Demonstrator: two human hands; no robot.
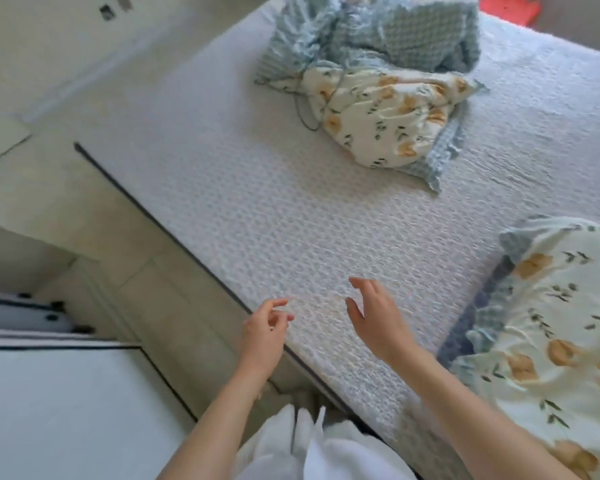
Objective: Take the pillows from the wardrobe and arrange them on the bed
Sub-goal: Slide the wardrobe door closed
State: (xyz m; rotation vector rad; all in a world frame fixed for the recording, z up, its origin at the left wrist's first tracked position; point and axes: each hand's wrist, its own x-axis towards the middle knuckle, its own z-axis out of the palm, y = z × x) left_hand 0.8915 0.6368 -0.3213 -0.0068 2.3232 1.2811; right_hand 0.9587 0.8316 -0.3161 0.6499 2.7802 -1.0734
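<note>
Hands first: your left hand (264, 332) and right hand (378, 323) hover released, fingers loosely spread, over the near edge of the white textured bed (257, 220). One floral pillow (555, 341) lies at near right, long axis running near to far; a second floral pillow (385, 116) lies farther off beside a crumpled blue blanket (378, 32)

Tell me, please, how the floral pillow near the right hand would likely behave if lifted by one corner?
The floral pillow looks soft and creased, so it would probably sag rather than stay flat. Its ruffled edge seems floppy. It is likely light for its bulk and unlikely to slide on the textured bedspread.
</note>
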